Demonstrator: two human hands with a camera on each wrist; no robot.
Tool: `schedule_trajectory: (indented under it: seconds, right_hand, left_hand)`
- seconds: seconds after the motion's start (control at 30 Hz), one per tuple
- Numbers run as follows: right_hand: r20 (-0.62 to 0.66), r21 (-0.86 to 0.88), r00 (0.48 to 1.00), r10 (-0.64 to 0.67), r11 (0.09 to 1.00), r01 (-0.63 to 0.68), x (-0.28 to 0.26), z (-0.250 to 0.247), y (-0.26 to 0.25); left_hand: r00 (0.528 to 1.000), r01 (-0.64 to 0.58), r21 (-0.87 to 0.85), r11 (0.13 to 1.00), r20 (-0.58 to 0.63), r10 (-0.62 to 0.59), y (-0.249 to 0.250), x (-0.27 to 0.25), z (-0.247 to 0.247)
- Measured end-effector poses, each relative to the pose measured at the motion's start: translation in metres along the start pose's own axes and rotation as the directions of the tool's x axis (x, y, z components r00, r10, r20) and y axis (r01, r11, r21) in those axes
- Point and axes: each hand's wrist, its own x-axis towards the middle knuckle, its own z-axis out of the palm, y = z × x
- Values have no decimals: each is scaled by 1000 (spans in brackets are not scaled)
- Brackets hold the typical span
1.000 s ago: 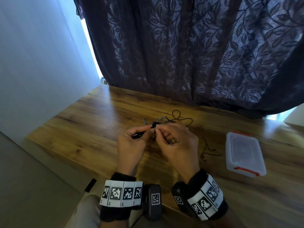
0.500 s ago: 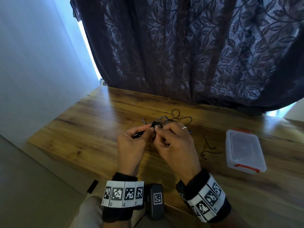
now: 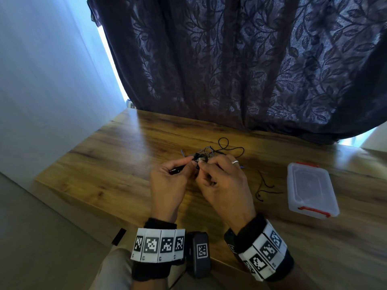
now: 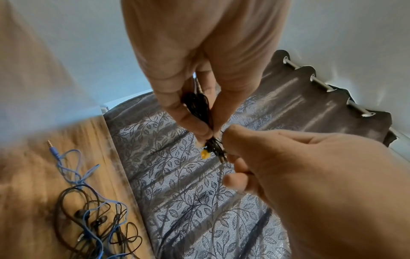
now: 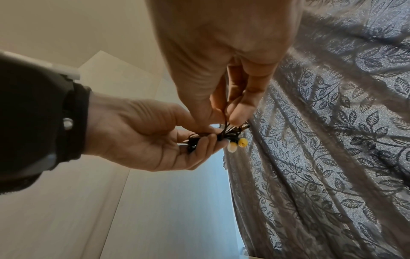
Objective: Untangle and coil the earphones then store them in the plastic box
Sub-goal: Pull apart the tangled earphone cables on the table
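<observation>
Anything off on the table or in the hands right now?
Nothing damaged or spilled. A knot of black and blue earphones lies tangled on the table, one loose black cable beside the closed plastic box. Left hand and right hand hold a coiled black pair.

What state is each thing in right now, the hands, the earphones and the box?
Left hand: holds the coiled black earphones.
Right hand: pinches their cord.
Tangled earphones: black and blue, knotted on the table.
Plastic box: lid on, red latches.
</observation>
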Motion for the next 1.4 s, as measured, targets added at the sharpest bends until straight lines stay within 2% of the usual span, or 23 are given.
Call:
schedule_trajectory:
  seconds: [0.5,0.67,0.73,0.8,0.87,0.93,1.0,1.2,1.27,1.4]
  right_hand:
    - [15,-32,1000,21,999,-20,2,-1,0]
    - [16,-16,999,34,999,-34,4,-2,1]
    - [40,31,996,77,996,-78,6,-4,4]
    - [120,115,973,196,971,-210,11,-10,5]
    - [262,165,907,329,911,-378,20,-18,7]
    - [374,172,844,385,865,-471,28,-26,14]
    - [411,207,824,390,841,-501,33,-31,23]
    - [369,224,883,290,895,-387,30,-30,42]
    - [367,239,881,300,884,-401,27,-29,47]
    - [346,222,885,312,889,-400,22,-28,56]
  left_hand:
    - [1000,-4,4,1000,8,4,3,-1,4]
    - [998,-55,96,994,46,51,3,-2,8]
    - [994,-80,129,988,84,70,2,-2,10]
    - [989,-109,160,981,112,92,1,0,11]
    - [983,-144,206,968,143,116,-1,3,11]
    - [968,-206,265,942,195,157,-2,4,14]
    - [953,-255,314,915,242,182,-3,5,17]
    - [956,-243,418,875,256,144,-9,16,30]
    - [965,-200,407,891,241,107,-12,19,34]
    - [955,-156,372,915,294,43,-16,22,38]
